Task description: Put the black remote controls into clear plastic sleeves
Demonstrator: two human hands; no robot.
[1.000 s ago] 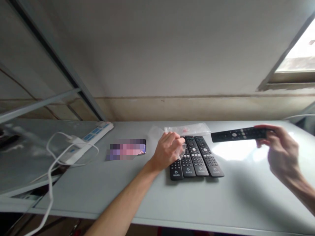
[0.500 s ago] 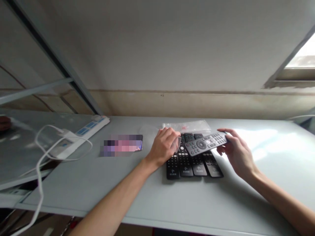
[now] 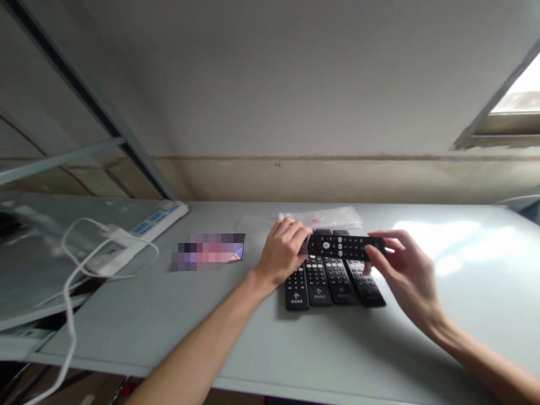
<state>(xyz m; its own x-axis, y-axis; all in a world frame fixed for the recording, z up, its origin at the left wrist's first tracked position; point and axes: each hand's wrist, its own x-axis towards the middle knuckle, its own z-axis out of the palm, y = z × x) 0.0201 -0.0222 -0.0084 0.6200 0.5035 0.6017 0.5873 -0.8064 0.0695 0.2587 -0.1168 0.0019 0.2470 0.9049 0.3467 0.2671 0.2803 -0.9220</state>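
A black remote control (image 3: pixel 346 247) is held level above the table, its right end pinched between the thumb and fingers of my right hand (image 3: pixel 405 270). My left hand (image 3: pixel 284 247) is closed at the remote's left end on a clear plastic sleeve (image 3: pixel 304 245), which is only partly visible. That end looks greyish, as if behind the film; how far it sits inside I cannot tell. Below lie several black remotes (image 3: pixel 319 293) side by side on the grey table (image 3: pixel 261 337), their upper parts partly hidden by the held one and my left hand.
Clear plastic bags (image 3: pixel 337 216) lie behind the remotes. To the left are a phone (image 3: pixel 238 247) with a blurred-out screen and a white power strip (image 3: pixel 143 225) with a looping white cable (image 3: pixel 70 315). A wall rises behind the table.
The held remote has turned level and shifted left against my left hand; its face looks black now rather than grey. My right thumb has come over its face. My left hand stays nearly in place.
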